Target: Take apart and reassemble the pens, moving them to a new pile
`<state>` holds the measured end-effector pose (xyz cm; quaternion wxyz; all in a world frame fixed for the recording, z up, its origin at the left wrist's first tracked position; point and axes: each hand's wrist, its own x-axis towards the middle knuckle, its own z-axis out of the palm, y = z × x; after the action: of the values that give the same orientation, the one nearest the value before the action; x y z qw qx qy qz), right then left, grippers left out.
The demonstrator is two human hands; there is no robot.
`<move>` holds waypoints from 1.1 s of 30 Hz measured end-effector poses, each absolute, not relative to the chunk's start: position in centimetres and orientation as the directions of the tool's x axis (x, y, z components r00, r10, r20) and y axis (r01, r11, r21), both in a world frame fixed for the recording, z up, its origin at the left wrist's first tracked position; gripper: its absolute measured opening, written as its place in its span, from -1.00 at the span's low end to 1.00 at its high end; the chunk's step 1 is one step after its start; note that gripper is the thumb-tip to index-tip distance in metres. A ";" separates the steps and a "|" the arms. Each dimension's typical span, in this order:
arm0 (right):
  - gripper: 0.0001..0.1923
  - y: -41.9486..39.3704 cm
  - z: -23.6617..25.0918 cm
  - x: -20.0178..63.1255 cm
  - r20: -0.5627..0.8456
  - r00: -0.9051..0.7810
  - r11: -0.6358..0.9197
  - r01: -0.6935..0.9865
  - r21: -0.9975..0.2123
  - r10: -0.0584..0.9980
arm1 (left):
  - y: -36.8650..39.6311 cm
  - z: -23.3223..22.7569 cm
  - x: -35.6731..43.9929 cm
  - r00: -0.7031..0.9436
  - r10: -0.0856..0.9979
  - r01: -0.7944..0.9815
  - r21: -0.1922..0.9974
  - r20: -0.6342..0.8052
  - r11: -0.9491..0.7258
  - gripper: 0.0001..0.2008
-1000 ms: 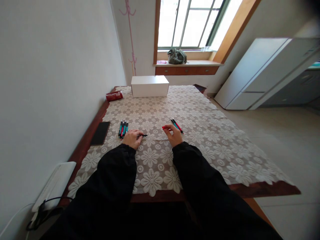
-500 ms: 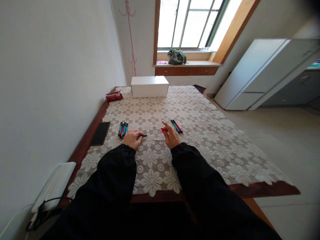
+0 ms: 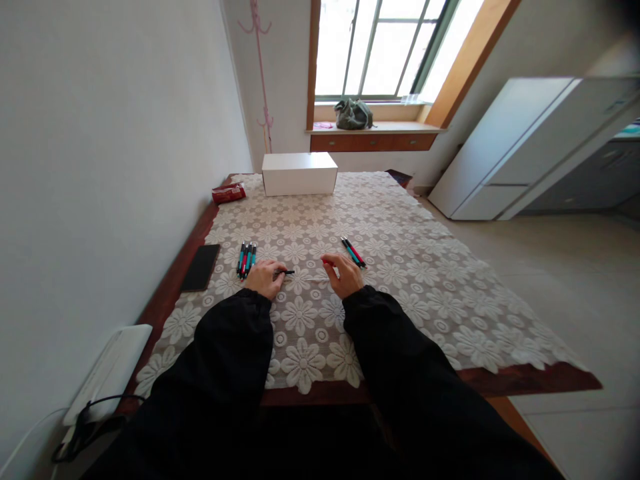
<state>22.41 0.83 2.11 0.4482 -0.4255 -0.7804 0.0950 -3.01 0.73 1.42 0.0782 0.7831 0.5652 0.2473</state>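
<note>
My left hand (image 3: 265, 279) rests on the lace tablecloth, its fingers closed on a small black pen part (image 3: 289, 272) whose tip points right. Across from it, my right hand (image 3: 343, 275) pinches a small red pen part (image 3: 325, 261), mostly covered by the fingers. A thin pale rod (image 3: 316, 279), like a pen refill, lies on the cloth between the two hands. Just left of my left hand, several blue and red pens (image 3: 247, 260) lie side by side. Beyond my right hand lie a blue and a red pen (image 3: 354, 253) close together.
A white box (image 3: 299, 175) stands at the far end of the table, with a red packet (image 3: 229, 193) to its left. Near the left edge lies a dark flat phone-like slab (image 3: 201, 268). A white power strip (image 3: 107, 373) with black cables sits by the wall.
My right hand's raised index finger has come down, and its fingers now close around the red pen part, hiding more of it. My left hand stays in place.
</note>
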 end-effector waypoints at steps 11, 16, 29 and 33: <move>-0.70 0.6 2.5 22.3 0.586 -0.289 0.618 0.607 -0.499 0.757 | 0.7 1.4 -3.0 0.238 0.920 0.844 0.403 0.311 -0.354 -0.82; -0.67 0.8 2.4 22.4 0.556 -0.342 0.622 0.636 -0.457 0.758 | 0.8 1.3 -3.1 0.244 0.919 0.845 0.397 0.310 -0.358 -0.82; -0.82 2.1 0.7 23.1 0.450 -0.392 0.554 0.770 -0.316 0.802 | 0.9 1.1 -3.1 0.251 0.914 0.842 0.393 0.318 -0.368 -0.83; -0.83 2.2 0.5 23.1 0.409 -0.383 0.524 0.789 -0.322 0.828 | 0.8 1.1 -3.1 0.252 0.909 0.841 0.389 0.333 -0.376 -0.83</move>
<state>23.07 2.16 0.51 0.2679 -0.4865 -0.8308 0.0369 -3.05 0.80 1.15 0.0654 0.7885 0.5547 0.2573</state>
